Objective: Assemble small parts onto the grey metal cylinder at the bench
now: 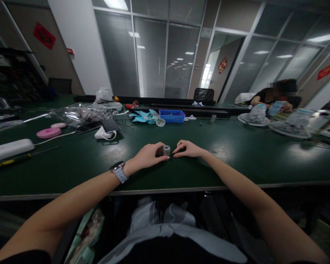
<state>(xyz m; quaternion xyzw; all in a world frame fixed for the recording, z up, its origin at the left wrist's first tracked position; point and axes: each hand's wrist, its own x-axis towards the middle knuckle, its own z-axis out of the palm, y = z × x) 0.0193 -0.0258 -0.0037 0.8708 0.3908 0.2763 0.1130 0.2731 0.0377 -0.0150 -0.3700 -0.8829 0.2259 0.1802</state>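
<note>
A small silver metal cylinder [166,150], with a dark centre and small holes in its top face, is upright at the green tabletop. My left hand [147,155] is closed around it from the left, the thumb across its near side and the fingers behind. My right hand [189,149] is just right of the cylinder, apart from it. Its thumb and forefinger are brought together in a pinch. Whatever sits between those fingertips is too small to make out.
Across the green table [143,179] lie a blue bin [171,116], light-blue gloves [145,116], a dark phone [110,125], a white charger [101,133], a pink disc [48,132], a power strip [11,149] and a screwdriver [9,161]. Another person [275,96] sits far right.
</note>
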